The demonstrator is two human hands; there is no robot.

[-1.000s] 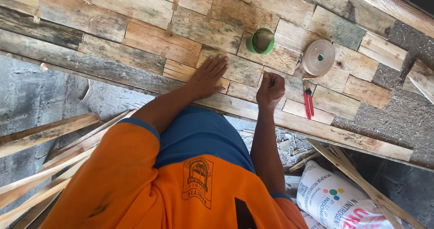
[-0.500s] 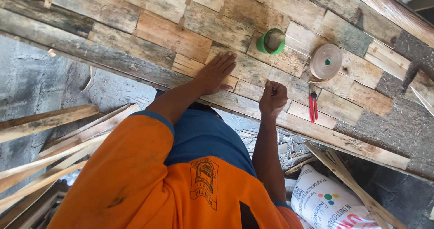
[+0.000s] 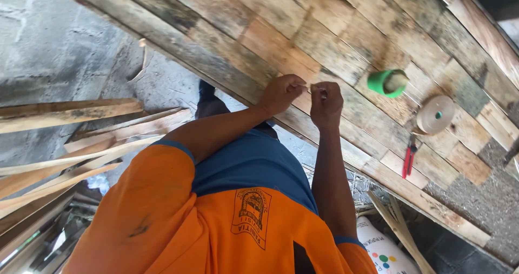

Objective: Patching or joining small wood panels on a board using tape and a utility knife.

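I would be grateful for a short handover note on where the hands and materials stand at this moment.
Left hand and right hand: fingertips pinched together over the plank tabletop, seemingly on something thin between them; too small to identify.
Nearby on the planks: green spool, tan tape roll, red-handled pliers, all untouched.
Done: nothing finished shows.
Left: whatever the fingers are working.

Small item pinched between left hand (image 3: 281, 93) and right hand (image 3: 326, 102): too thin and small to identify; fingertips curl over it. Wooden slat panel (image 3: 346, 41) runs out of frame at top and right edges. White printed sack (image 3: 381, 249) cut off by bottom edge; red-handled pliers (image 3: 408, 160) jaws too small to resolve.
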